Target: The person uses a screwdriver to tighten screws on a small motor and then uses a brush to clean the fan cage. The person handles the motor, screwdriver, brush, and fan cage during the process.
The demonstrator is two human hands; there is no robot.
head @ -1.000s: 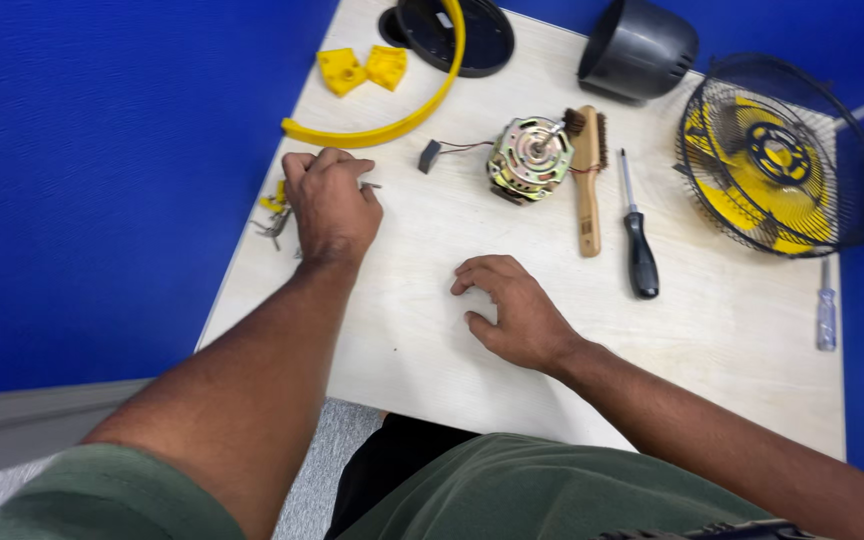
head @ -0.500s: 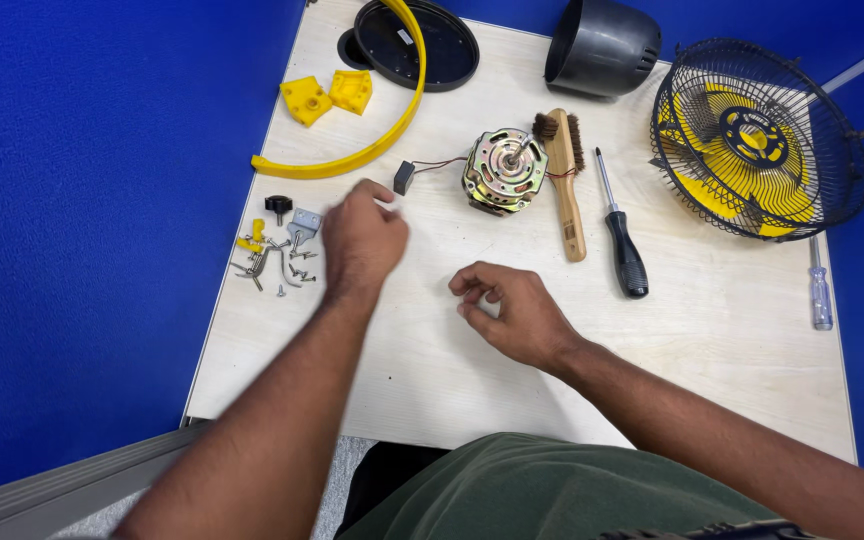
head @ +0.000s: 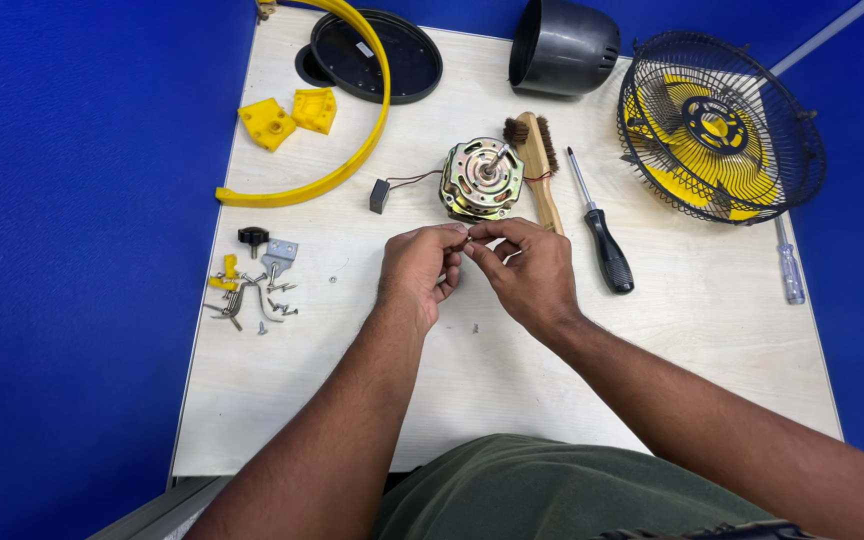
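Metal motor (head: 482, 180) sits at twelve o'clock from our hands. Our left hand (head: 417, 275) and right hand (head: 532, 275) meet fingertips, both grips pinched shut on something tiny; we cannot tell what.

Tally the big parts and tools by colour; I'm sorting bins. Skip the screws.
Yellow: 3 – ring, two blocks
Black: 4 – disc, housing, grille, screwdriver
Metal: 1 – motor
Wood: 1 – brush
Clear: 1 – small screwdriver
Total: 10

Pale wooden table (head: 712, 340) amid deep blue floor (head: 72, 300).
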